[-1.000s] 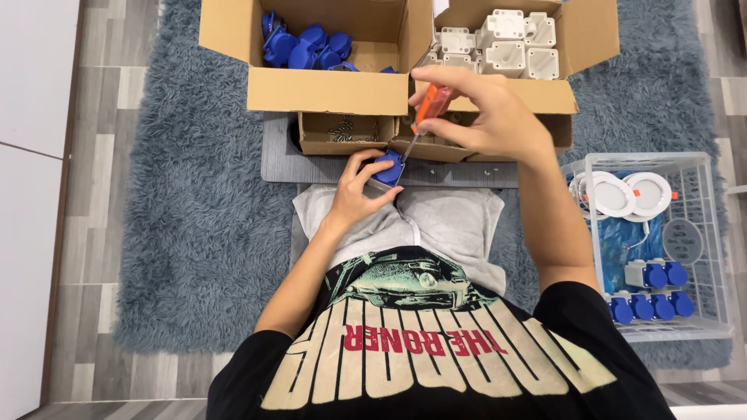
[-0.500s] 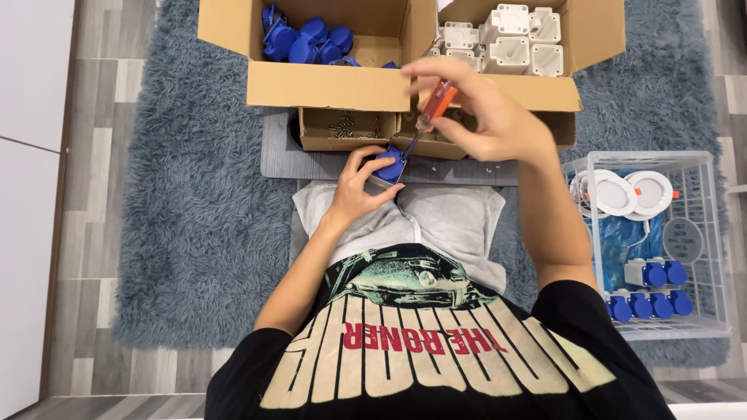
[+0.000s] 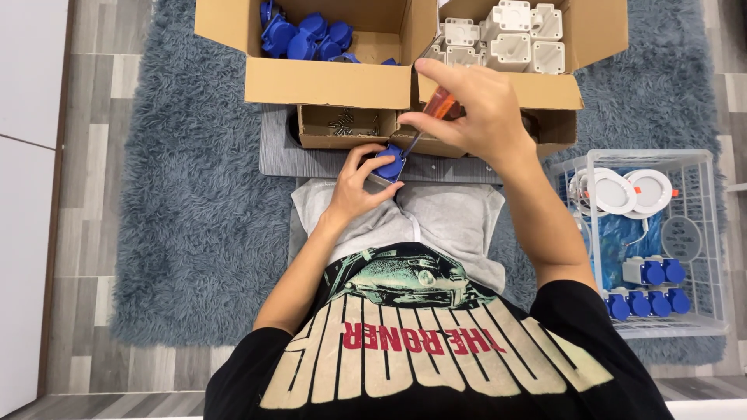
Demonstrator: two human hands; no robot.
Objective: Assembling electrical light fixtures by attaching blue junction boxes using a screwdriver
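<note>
A small blue socket part (image 3: pixel 389 165) with a grey underside sits just left of the frame's centre, cupped in the left hand (image 3: pixel 356 189) above the person's lap. The fingers (image 3: pixel 366 158) of that hand curl closed around the part from the left and below, thumb beneath it, the forearm rising from the lower middle of the frame. The right hand (image 3: pixel 476 109), in the upper centre, is closed around the orange handle of a screwdriver (image 3: pixel 433 113), pinching it between thumb and fingertips; the thin shaft slants down and to the left, its tip meeting the top of the blue part. The right forearm runs diagonally down toward the lower right.

Behind the hands, an open cardboard box (image 3: pixel 334 81) at the upper left holds loose blue covers (image 3: pixel 305 37), and a second box (image 3: pixel 566 92) at the upper right holds white housings (image 3: pixel 513 35). A shallow cardboard tray of screws (image 3: pixel 341 124) lies between the boxes and the hands. At the right edge, a white wire basket (image 3: pixel 712 233) contains round white lamp fittings (image 3: pixel 632 189) and finished blue-and-white sockets (image 3: pixel 650 288). A shaggy blue-grey rug (image 3: pixel 194 218) lies underneath it all.
</note>
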